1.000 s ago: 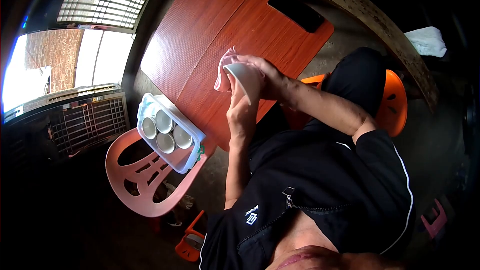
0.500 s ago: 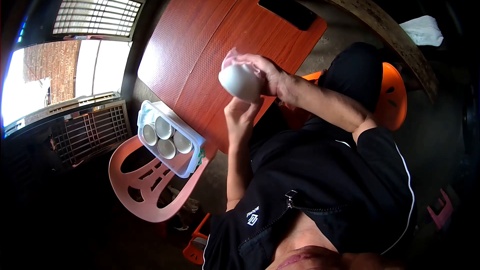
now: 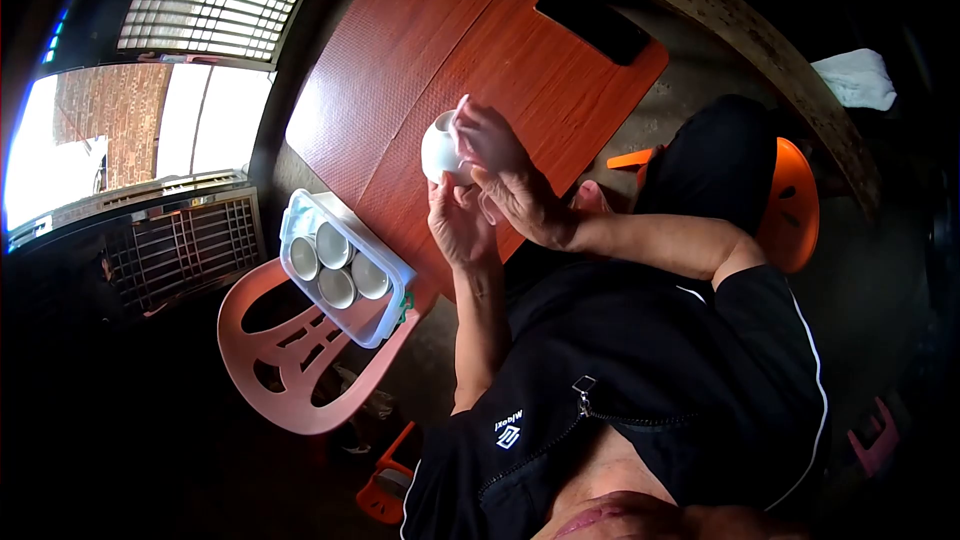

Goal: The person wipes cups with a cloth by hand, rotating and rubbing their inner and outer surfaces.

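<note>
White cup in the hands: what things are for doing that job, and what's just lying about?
For the job:
- cup
- pink cloth
- left hand
- right hand
- probably the box of bowls

Just lying about, it seems:
- phone
- white cloth

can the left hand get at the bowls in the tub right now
Probably yes: the open tub looks close, with nothing over its bowls, though the left hand is busy with another bowl.
</note>
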### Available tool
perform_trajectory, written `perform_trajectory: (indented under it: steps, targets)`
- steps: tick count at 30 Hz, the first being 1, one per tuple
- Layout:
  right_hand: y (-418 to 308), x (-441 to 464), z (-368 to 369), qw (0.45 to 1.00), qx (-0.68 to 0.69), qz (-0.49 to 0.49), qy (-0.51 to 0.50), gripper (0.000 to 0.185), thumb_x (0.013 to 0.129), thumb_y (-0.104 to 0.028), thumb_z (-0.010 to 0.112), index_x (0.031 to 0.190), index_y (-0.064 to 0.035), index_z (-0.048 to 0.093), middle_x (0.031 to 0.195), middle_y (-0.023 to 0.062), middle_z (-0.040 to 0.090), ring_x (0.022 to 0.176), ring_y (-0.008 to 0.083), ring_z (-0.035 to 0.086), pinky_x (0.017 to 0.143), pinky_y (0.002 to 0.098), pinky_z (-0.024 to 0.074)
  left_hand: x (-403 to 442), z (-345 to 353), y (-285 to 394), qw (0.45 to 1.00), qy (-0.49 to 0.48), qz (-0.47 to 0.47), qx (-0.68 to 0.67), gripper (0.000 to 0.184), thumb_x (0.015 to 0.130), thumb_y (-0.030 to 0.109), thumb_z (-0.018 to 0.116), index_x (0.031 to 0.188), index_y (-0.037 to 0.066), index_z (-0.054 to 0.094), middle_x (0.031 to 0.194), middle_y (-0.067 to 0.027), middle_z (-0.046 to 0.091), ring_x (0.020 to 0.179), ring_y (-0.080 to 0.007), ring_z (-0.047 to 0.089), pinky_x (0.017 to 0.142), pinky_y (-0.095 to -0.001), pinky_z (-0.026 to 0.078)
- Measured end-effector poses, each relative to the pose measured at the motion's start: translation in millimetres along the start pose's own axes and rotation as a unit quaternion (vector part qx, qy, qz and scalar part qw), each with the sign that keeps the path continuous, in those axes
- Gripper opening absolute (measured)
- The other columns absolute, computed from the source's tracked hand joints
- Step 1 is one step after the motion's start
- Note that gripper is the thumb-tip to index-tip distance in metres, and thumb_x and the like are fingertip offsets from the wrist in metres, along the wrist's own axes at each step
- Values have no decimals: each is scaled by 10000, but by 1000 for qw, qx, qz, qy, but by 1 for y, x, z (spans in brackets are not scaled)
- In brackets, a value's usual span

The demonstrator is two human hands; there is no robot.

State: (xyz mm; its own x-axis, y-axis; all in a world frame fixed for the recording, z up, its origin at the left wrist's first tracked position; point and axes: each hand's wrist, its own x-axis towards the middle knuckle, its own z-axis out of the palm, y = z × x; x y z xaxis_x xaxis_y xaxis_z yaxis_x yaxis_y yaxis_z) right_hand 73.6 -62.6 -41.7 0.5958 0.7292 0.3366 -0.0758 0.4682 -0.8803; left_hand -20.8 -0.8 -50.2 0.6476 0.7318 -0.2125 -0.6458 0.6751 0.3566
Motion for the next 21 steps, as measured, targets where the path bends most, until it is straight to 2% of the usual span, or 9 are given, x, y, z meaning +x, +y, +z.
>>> perform_trajectory:
  steps: [3,7,9,10,12,15,17,19,21]
  targets:
    - [-9,23,-24,868,-457,-128,-145,375,957,-190,450,1331,-177,428,1381,145,416,1285,284,408,1060,463,294,-4,12,9,982,-9,71,174,420,865,3,531,1269,-55,430,1206,-172,548,1112,-239,545,983,-359,430]
    - [8,46,-29,923,-284,-168,-197,274,956,-202,450,1171,-101,588,1226,153,547,1111,281,554,935,413,448,-13,16,7,969,14,20,248,299,849,11,549,1139,-53,516,1065,-124,600,933,-214,606,784,-334,511]
    - [10,52,-34,922,-257,-137,-257,329,965,-182,388,1158,26,555,1184,153,568,1094,264,563,966,346,444,-14,2,7,871,-60,50,484,335,865,13,538,1188,-56,484,1117,-149,585,1005,-238,593,884,-372,480]
    - [4,55,-30,945,-207,-10,-253,331,973,-157,369,1183,32,540,1092,167,604,1036,236,594,945,342,466,-15,-4,7,803,-90,78,584,354,872,14,532,1213,-58,467,1143,-162,577,1041,-250,587,934,-391,465]
    - [-17,51,-23,953,-161,166,-194,334,981,-166,359,1190,21,540,1048,178,616,999,248,611,943,358,470,-27,30,-10,968,-24,20,250,372,871,11,531,1228,-61,456,1144,-150,577,1044,-225,585,934,-353,465]
    - [-2,37,-15,924,-330,-148,-127,318,957,-196,459,1156,32,559,1013,186,628,993,302,619,925,407,472,-22,12,-4,978,-48,33,203,363,870,2,521,1221,-60,456,1133,-144,578,1039,-207,584,921,-318,472]
    - [-4,27,-16,864,-417,-246,-138,347,915,-197,521,1125,77,560,1083,226,610,1075,351,578,1001,446,402,-17,2,2,989,-41,41,135,318,894,25,484,1202,-53,461,1128,-136,584,1016,-191,592,901,-305,479]
    - [0,26,-17,868,-397,-251,-163,369,881,-205,556,1085,102,569,1167,256,572,1154,375,528,1038,457,359,-14,-13,9,995,-100,3,-17,316,913,77,485,1204,-45,465,1162,-134,581,1052,-197,581,935,-332,461]
    - [-1,23,-20,861,-402,-252,-183,353,874,-190,566,1078,97,576,1181,256,566,1153,377,532,1020,456,382,-15,-14,10,997,36,36,51,445,925,181,482,1304,-37,402,1244,-143,540,1134,-201,527,1003,-359,393]
